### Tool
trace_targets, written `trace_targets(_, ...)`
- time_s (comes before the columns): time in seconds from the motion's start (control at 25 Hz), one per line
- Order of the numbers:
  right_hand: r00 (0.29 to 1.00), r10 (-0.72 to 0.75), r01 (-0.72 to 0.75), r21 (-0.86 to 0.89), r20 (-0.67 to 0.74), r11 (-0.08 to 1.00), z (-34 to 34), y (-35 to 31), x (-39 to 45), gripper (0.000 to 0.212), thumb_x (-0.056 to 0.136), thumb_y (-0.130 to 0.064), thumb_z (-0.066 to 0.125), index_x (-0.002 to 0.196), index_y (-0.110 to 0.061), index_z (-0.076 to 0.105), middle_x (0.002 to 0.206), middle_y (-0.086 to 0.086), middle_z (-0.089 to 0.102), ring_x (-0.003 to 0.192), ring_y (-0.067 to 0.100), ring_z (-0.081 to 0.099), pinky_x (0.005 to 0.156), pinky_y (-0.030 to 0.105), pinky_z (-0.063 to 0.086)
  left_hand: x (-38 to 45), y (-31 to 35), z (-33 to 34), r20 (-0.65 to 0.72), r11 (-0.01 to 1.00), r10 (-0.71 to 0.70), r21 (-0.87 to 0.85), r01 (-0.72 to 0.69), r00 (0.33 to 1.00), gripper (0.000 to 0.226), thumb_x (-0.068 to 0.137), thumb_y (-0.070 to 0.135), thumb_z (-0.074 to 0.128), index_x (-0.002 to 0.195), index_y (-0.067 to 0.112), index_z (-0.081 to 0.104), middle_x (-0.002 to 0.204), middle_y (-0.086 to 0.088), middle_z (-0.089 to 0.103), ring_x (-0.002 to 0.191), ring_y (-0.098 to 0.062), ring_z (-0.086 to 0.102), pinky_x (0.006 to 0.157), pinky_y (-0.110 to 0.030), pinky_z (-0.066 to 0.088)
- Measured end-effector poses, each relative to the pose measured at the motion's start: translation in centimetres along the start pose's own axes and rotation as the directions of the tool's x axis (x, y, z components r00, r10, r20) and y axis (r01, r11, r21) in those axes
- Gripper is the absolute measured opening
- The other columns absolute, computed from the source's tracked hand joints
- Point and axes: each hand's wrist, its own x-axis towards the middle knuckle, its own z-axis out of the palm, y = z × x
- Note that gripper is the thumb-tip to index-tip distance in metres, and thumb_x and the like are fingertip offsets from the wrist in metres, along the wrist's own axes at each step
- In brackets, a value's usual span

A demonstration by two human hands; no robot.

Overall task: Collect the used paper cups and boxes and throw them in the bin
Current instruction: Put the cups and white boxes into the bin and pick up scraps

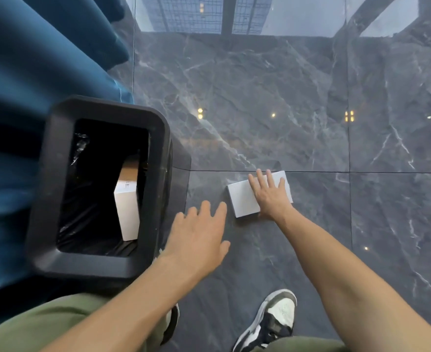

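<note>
Presently, a flat white rectangular cardboard box (pixel 245 196) lies on the dark grey marble-veined floor tiles (pixel 311 97), just past centre of view toward 3 o'clock. Its long axis runs from about 8 o'clock to 2 o'clock, the far end pointing toward 2 o'clock; its broad face is up.

The right hand (pixel 269 194) rests palm-down on the right half of this box, fingers spread and extended flat, pointing toward 12 o'clock. It presses or touches the top face; no fingers are seen curled around an edge, so it is a flat contact, not a closed grasp. The left hand (pixel 199 237) is open wide, fingers loosely spread, holding nothing, positioned at 7 o'clock of the box; whether it touches the floor cannot be told.

A black square-rimmed plastic bin with a black liner (pixel 57 189) stands at 9 o'clock of the box, just beside the left hand. Inside it a tall white box with a brown flap (pixel 126 207) leans upright. A teal fabric curtain (pixel 31 59) hangs behind the bin at 10 o'clock. At 6 o'clock a black-and-white sneaker (pixel 273 321) and green trousers (pixel 57 323) are visible. Nothing lies between box and bin except the left hand.
</note>
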Motion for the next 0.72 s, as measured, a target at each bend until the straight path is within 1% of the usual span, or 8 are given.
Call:
trace_targets(0.08,0.999,-0.008,0.003,-0.111,-0.052,0.994,1.6,-0.7,1.2,0.116,0.088,-0.033,0.074,0.164,-0.01,-0.01,0.172,0.02,0.002,0.159,0.043,0.004,0.12,0.067,0.021,0.3,0.3,-0.7,-0.037,1.0,0.009,0.011,-0.008,0.999,0.071,0.099,0.052,0.049,0.156,0.02,0.022,0.146,-0.008,0.042,0.124,-0.032,0.052,0.096,-0.042,0.04)
trace_targets(0.16,0.995,-0.001,-0.011,-0.12,-0.098,0.993,2.4,-1.2,1.3,0.111,0.087,-0.033,0.07,0.163,-0.004,-0.005,0.165,0.024,0.021,0.154,0.046,0.018,0.12,0.066,0.024,0.4,0.9,-0.9,-0.056,0.999,0.026,-0.027,-0.028,0.998,0.065,0.099,0.052,0.05,0.151,0.02,0.029,0.142,-0.008,0.045,0.121,-0.032,0.053,0.095,-0.042,0.041)
trace_targets(0.24,0.992,0.095,-0.093,0.035,-0.082,0.995,1.8,-1.4,0.0,0.12,0.075,-0.044,0.076,0.16,0.002,0.005,0.151,0.025,0.038,0.14,0.047,0.036,0.117,0.064,0.028,0.7,1.2,-1.3,-0.044,0.994,0.03,-0.102,-0.034,0.999,0.061,0.098,0.052,0.051,0.148,0.02,0.035,0.14,-0.007,0.048,0.122,-0.032,0.054,0.096,-0.043,0.041)
trace_targets(0.32,0.975,0.22,-0.194,0.407,-0.017,0.893,-0.5,-1.9,-2.7,0.132,0.064,-0.057,0.079,0.159,0.004,0.01,0.145,0.025,0.042,0.133,0.045,0.042,0.115,0.059,0.032,0.6,0.9,-1.1,-0.004,0.942,-0.012,-0.336,0.01,1.0,0.06,0.096,0.051,0.054,0.147,0.023,0.039,0.14,-0.005,0.052,0.126,-0.03,0.055,0.1,-0.042,0.044)
trace_targets(0.4,0.956,0.29,-0.235,0.731,0.053,0.641,-4.2,-2.2,-7.4,0.139,0.063,-0.066,0.078,0.16,0.002,0.007,0.146,0.022,0.041,0.136,0.043,0.04,0.112,0.054,0.036,-1.1,0.8,-1.3,0.065,0.726,-0.096,-0.678,0.115,0.993,0.063,0.094,0.051,0.06,0.149,0.026,0.042,0.144,-0.002,0.054,0.129,-0.022,0.055,0.102,-0.037,0.046)
trace_targets(0.48,0.948,0.312,-0.216,0.85,0.065,0.481,-8.1,-2.4,-13.0,0.139,0.063,-0.072,0.076,0.161,-0.004,0.006,0.149,0.019,0.038,0.141,0.04,0.035,0.113,0.051,0.036,-4.0,0.9,-2.3,0.157,0.439,-0.197,-0.868,0.231,0.968,0.067,0.091,0.051,0.066,0.149,0.027,0.044,0.142,0.0,0.057,0.123,-0.015,0.058,0.089,-0.023,0.047)
trace_targets(0.56,0.961,0.271,-0.176,0.878,0.055,0.445,-12.8,-2.7,-18.3,0.134,0.062,-0.077,0.073,0.16,-0.01,0.012,0.148,0.016,0.04,0.141,0.038,0.035,0.113,0.051,0.036,-7.2,0.5,-4.0,0.225,0.277,-0.266,-0.913,0.298,0.937,0.071,0.09,0.054,0.069,0.149,0.024,0.044,0.14,0.0,0.057,0.116,-0.013,0.058,0.071,-0.012,0.044)
trace_targets(0.72,0.987,0.157,-0.057,0.85,-0.031,0.524,-21.1,-4.0,-27.6,0.105,0.054,-0.079,0.073,0.132,-0.019,0.038,0.126,0.004,0.055,0.123,0.032,0.05,0.096,0.049,0.046,-12.4,-1.5,-8.4,0.288,-0.059,-0.382,-0.956,0.288,0.878,0.076,0.081,0.058,0.076,0.139,0.016,0.053,0.133,-0.004,0.06,0.119,-0.02,0.06,0.1,-0.032,0.049)
